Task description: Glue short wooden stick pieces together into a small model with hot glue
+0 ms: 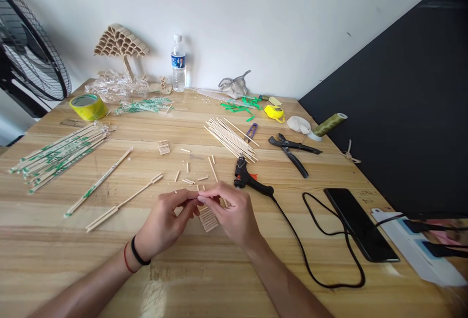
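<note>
Left hand (168, 216) and right hand (234, 213): fingertips meet; anything pinched cannot be told. Small, pale, ribbed wooden-stick panel (208, 220): beneath them, partly hidden. Black pistol-shaped glue gun (260, 185): beyond right hand.

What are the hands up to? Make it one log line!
left hand: fingers pinched | right hand: fingers pinched, close by | anything held: unclear | near: small stick panel | ahead: black glue gun, loose sticks

no legible text, bottle label (178, 61) too small
</note>
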### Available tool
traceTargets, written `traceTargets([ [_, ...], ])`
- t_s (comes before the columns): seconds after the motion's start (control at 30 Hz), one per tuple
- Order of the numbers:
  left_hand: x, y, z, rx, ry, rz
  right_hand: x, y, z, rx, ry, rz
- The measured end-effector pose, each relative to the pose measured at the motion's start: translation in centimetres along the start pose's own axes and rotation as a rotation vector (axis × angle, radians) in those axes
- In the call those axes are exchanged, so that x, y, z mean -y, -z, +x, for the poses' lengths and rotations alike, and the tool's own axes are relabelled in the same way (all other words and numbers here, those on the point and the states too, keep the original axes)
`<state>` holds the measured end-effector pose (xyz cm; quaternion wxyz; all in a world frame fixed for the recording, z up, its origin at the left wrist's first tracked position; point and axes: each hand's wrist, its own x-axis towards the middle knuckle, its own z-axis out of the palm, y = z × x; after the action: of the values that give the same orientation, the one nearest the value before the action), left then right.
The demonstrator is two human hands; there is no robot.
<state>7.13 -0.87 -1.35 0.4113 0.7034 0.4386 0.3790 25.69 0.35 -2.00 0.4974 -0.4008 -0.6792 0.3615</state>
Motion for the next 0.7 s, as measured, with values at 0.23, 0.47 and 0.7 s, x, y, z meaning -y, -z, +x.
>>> traceTargets([
  [0.23,-0.22,0.36,0.26,0.058,0.063,-0.09,-0.26,0.32,-0.01,0.003,0.116,-0.077],
  [0.47,0.1,0.4,0.17,0.043,0.065,-0.087,0.05,0.21,0.26,0.077,-0.001,-0.017],
  [0.7,0.1,0.47,0.29,-0.044,0.01,-0.003,-0.15,0.69,0.37,0.163,-0.224,0.222],
])
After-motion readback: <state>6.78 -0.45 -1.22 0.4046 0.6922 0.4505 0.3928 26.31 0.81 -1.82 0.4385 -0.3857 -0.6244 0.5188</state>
